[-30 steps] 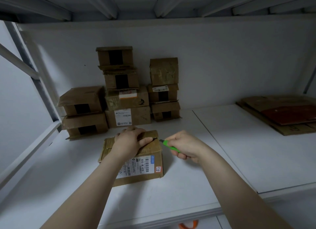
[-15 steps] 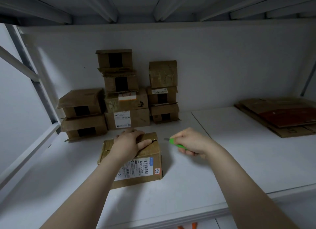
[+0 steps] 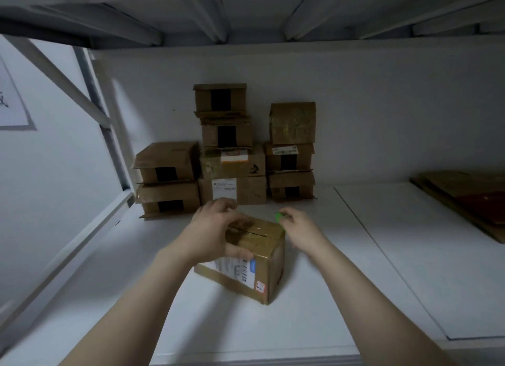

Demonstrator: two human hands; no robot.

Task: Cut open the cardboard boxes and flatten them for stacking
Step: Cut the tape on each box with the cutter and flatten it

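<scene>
A taped brown cardboard box [image 3: 262,259] with a white shipping label sits on the white shelf in front of me, turned so one corner faces me. My left hand [image 3: 216,231] grips its top left side, fingers over the top and front. My right hand [image 3: 299,229] holds a green box cutter [image 3: 279,217] at the box's far right top corner. A dark slit runs along the taped top seam. The blade is hidden.
Several sealed cardboard boxes [image 3: 232,158] are stacked against the back wall behind the box. Flattened cardboard sheets [image 3: 470,199] lie in a pile at the far right of the shelf. A metal rack post [image 3: 109,136] rises at the left.
The box has been turned so a corner points at me. My right hand moved in from the right and now holds the cutter at the box's top far corner. The camera view shifted left.
</scene>
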